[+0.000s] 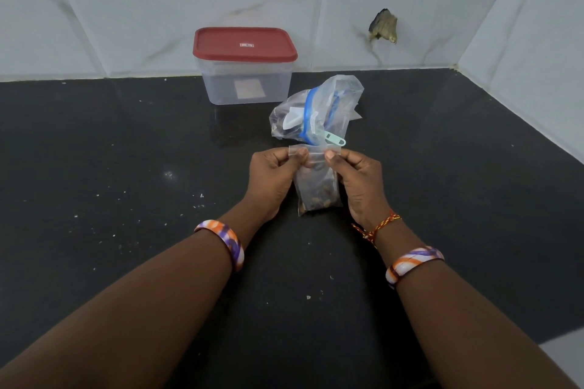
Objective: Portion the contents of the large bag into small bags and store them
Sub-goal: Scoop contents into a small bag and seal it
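The step in hand looks like sealing the small clear plastic zip bag, which holds a portion of brown pieces in its lower half and hangs upright just above the dark speckled table, near the middle. To close it well, the strip should be pinched flat between thumb and forefinger and pressed along its whole width from one corner to the other, with the contents kept low so nothing lodges in the seal.

The left hand pinches the top edge at its left corner, fingers curled and clamped on the plastic. The right hand pinches the same edge at the right corner, its fingers clamped likewise. Both wrists are raised, forearms converging from the near edge.

Just beyond the hands lies the large clear plastic bag with a blue zip strip, crumpled and open, with a pale green scoop handle poking out of it. Farther left stands a clear plastic box with a red lid, closed, probably the store.
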A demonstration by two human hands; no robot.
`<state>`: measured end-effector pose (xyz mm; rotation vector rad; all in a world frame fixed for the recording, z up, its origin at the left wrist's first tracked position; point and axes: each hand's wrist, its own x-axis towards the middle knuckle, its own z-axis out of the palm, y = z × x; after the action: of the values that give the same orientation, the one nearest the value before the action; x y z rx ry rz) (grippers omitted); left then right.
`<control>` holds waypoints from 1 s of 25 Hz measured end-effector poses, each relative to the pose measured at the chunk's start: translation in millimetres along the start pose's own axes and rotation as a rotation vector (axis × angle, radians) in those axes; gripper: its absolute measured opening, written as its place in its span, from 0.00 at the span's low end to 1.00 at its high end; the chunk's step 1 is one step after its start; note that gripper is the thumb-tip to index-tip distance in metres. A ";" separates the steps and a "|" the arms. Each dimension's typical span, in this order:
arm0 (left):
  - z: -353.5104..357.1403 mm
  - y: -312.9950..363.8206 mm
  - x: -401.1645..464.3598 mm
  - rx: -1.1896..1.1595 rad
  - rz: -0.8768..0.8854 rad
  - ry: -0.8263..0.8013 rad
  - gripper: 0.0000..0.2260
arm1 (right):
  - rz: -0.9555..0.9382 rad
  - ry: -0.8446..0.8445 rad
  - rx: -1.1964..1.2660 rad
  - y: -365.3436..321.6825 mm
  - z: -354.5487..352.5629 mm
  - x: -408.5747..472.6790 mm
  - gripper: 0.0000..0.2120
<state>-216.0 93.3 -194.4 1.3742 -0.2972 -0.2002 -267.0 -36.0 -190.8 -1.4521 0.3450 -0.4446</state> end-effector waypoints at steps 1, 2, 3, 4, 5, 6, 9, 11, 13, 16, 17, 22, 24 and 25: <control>0.6 0.3 -0.8 0.005 0.002 0.006 0.05 | 0.000 -0.004 -0.014 -0.6 0.7 0.1 0.05; 1.0 1.0 -1.4 0.005 0.002 0.004 0.05 | -0.006 -0.005 -0.030 -0.9 1.3 -0.2 0.05; 1.3 2.0 -1.5 -0.001 0.001 -0.007 0.05 | -0.014 0.000 -0.045 -0.9 1.9 -0.1 0.04; 0.9 3.3 -1.4 -0.014 -0.004 -0.021 0.05 | -0.017 0.003 -0.052 -0.6 2.2 0.0 0.04; 0.6 5.5 -2.2 -0.033 -0.013 -0.036 0.04 | -0.020 -0.003 -0.055 -0.6 2.8 -0.1 0.04; 0.3 7.3 -3.3 -0.053 -0.020 -0.046 0.04 | -0.027 -0.023 -0.051 -0.5 3.4 -0.3 0.04; 0.7 9.6 -5.8 -0.061 -0.012 -0.058 0.04 | -0.060 -0.096 -0.042 -1.1 3.4 -1.0 0.04; -0.2 10.1 -5.9 -0.038 -0.013 -0.070 0.03 | -0.082 -0.100 -0.053 -1.4 3.7 -1.5 0.05; -1.8 10.4 -5.6 -0.016 -0.035 -0.079 0.03 | -0.098 -0.108 -0.085 -1.3 4.1 -1.0 0.05; -1.9 10.1 -3.1 0.041 -0.062 -0.082 0.04 | -0.068 -0.125 -0.158 -0.8 5.7 0.2 0.05; -0.8 10.8 -3.0 0.048 -0.077 -0.077 0.05 | -0.050 -0.122 -0.175 -1.2 6.5 0.3 0.06; 4.7 8.7 -2.0 0.116 -0.048 0.034 0.03 | -0.036 0.009 -0.200 0.1 8.6 1.6 0.04; 4.8 7.1 -1.1 0.085 -0.068 0.107 0.04 | -0.056 0.106 -0.185 0.6 8.1 4.0 0.05; 4.3 7.3 -0.3 0.055 -0.093 0.113 0.05 | -0.064 0.132 -0.173 0.7 8.3 4.3 0.05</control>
<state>-218.0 90.8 -186.6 1.4493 -0.1460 -0.1917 -259.1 -30.8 -190.5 -1.6091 0.4521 -0.5755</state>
